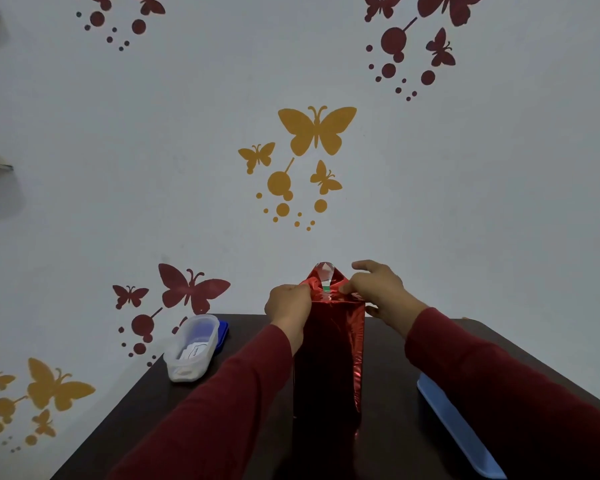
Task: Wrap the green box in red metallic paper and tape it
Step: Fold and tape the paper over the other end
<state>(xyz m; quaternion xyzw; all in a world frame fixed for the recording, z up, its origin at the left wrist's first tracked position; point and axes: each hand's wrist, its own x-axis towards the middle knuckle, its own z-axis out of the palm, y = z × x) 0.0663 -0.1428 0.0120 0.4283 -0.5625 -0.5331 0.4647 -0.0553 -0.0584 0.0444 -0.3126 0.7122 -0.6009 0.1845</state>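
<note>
Standing upright on the dark table (388,393) between your sleeves, the green box (327,289) is almost wholly covered in red metallic paper (329,358); only a sliver of green shows at its top; your left hand (288,304) pinches the paper's upper left edge; your right hand (378,289) pinches the upper right fold, forefinger raised; a blue lid (458,431) lies at your right; a clear plastic container (192,348) sits far left; beyond, butterfly stickers (316,129) dot the wall.

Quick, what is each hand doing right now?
Left hand: pinching the red metallic paper at the top of the box.
Right hand: pinching the same paper's top fold on the other side.
</note>
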